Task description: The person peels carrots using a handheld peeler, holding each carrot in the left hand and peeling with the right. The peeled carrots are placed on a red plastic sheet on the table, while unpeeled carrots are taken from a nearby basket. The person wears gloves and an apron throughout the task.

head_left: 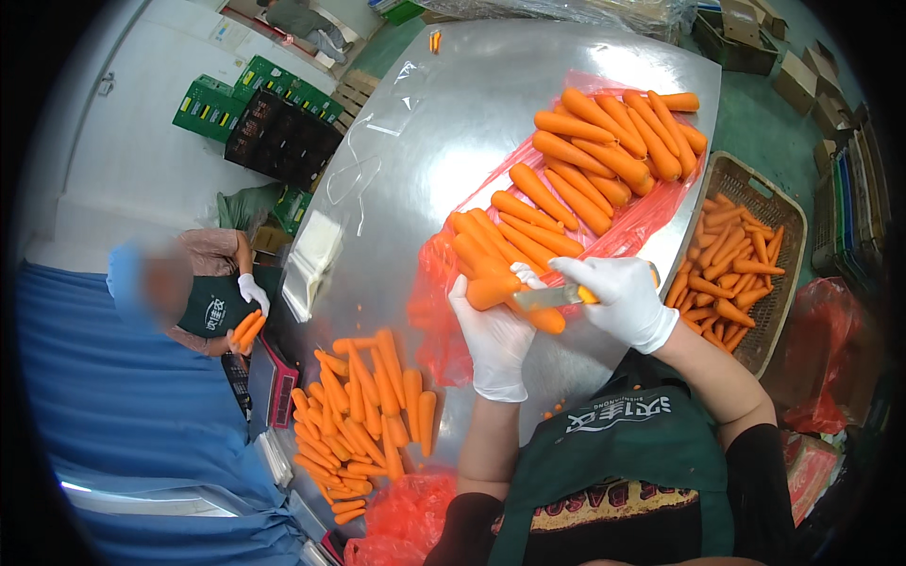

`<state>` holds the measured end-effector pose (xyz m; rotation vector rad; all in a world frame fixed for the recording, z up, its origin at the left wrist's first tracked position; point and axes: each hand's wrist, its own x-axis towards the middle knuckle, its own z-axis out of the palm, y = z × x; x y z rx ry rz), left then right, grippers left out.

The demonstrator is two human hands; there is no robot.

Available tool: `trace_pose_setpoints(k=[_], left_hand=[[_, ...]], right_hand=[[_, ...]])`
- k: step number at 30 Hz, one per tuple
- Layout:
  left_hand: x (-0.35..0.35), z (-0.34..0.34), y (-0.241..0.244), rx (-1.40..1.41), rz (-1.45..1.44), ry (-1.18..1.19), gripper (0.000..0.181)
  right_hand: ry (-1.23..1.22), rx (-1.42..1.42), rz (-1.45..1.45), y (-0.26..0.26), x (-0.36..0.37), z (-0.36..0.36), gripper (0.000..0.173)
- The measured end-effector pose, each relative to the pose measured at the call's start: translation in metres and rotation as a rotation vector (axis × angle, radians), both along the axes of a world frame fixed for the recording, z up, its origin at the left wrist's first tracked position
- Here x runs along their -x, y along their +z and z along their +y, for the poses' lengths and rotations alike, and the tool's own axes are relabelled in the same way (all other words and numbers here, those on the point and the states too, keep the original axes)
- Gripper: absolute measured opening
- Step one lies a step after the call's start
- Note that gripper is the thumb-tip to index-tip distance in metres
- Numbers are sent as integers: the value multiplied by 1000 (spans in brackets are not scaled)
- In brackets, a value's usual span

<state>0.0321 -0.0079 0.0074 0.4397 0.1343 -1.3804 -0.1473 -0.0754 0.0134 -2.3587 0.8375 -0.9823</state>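
My left hand (495, 339), in a white glove, grips carrots (492, 291) with their thick ends towards me. In my gloved right hand (623, 297) is a knife (548, 298) with a yellow part at the base of its blade; the blade lies at the ends of the held carrots. Just beyond my hands, large carrots (609, 159) lie in rows and a heap on red plastic film (637, 223), over a metal table (453, 106). A second pile of carrots (354, 417) lies on the table at the lower left.
A crate (796, 247) of smaller carrots stands at the right. Clear plastic bags (311, 262) lie on the left table edge. At the left, a co-worker in an apron (212, 304) holds carrots beside a red scale (283, 389). Crumpled red film (410, 513) is near me.
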Motion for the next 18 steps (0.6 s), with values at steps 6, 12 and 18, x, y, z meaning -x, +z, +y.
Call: trace_pose_setpoints(k=[6,12,18], left_hand=[[12,3,15,13,70,-36,59],[10,20,17,405,-87,-186,83],[-8,14,3,551,-220,-83,92]], right_hand=[[-36,57,-17,-2,-11,-1,31],[46,-845,-124,-29,1,-30,20],[513,-1551,-343,-18,-3,30,37]])
